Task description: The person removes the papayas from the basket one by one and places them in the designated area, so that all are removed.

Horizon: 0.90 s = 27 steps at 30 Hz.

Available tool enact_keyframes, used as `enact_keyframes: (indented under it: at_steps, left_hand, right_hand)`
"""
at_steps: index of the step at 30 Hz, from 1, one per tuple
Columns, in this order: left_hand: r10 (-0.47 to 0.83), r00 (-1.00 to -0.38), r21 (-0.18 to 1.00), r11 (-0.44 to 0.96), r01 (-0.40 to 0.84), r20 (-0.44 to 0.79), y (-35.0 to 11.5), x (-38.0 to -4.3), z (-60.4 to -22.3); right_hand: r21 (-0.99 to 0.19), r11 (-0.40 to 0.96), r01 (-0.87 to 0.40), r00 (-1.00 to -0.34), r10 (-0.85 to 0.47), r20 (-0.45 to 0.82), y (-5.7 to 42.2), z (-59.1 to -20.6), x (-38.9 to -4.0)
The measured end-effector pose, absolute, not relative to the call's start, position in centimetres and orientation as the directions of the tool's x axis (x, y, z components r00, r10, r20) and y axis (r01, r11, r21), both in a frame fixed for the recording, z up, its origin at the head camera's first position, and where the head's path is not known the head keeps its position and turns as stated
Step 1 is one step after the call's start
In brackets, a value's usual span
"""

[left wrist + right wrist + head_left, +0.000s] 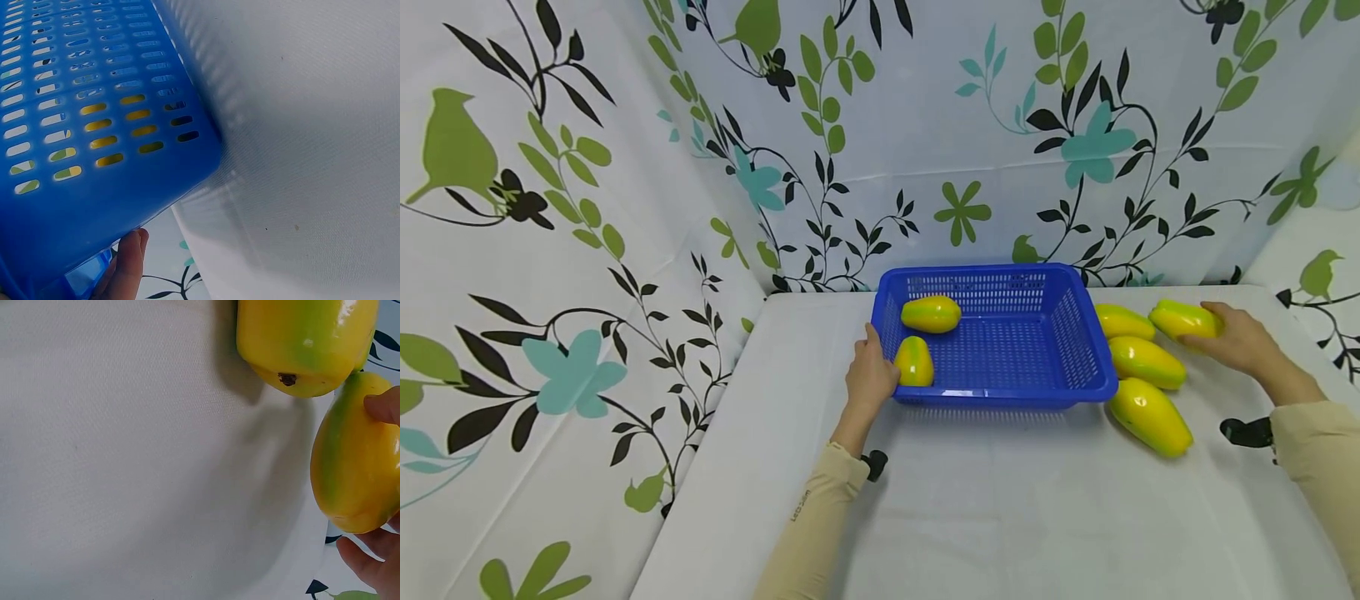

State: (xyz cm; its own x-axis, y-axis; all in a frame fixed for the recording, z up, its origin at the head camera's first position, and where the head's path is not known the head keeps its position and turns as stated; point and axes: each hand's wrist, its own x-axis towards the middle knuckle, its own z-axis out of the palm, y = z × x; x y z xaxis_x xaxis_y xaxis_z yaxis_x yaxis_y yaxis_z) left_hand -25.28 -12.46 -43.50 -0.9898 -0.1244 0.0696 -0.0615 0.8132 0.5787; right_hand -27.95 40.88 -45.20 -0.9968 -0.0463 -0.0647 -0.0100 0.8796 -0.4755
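Note:
A blue plastic basket [1000,397] with slotted walls stands on the table. My left hand [871,372] grips its left rim near the front corner; the left wrist view shows fingers at the edge of the basket's wall [112,206]. Two yellow-green papayas lie inside, one papaya [931,314] toward the back and another papaya [914,362] by the front left. Right of the basket, my right hand [1240,340] holds a papaya [1178,318], its thumb on one side and fingers on the other in the right wrist view.
Beside the basket's right wall lie three more papayas: a back papaya [1125,322], a middle papaya [1147,362] and a front papaya [1151,417]. A white cloth covers the table [1000,500]. Behind it hangs a leaf-patterned curtain [880,125].

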Motion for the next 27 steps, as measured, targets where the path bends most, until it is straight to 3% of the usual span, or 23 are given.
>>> enact_keyframes:
  at_steps: [16, 27]
  left_hand:
    - [-0.115, -0.989, 0.577, 0.816, -0.04, 0.093, -12.6, -25.1, -43.4]
    - [-0.116, -0.989, 0.576, 0.816, -0.042, 0.093, -12.6, -25.0, -43.4]
  right_hand:
    - [-0.467, 0.884, -0.011, -0.986, -0.087, -0.141, 40.9, -46.1, -27.8]
    - [-0.462, 0.886, -0.042, -0.995, -0.078, -0.059, 39.2, -44.8, -28.6]
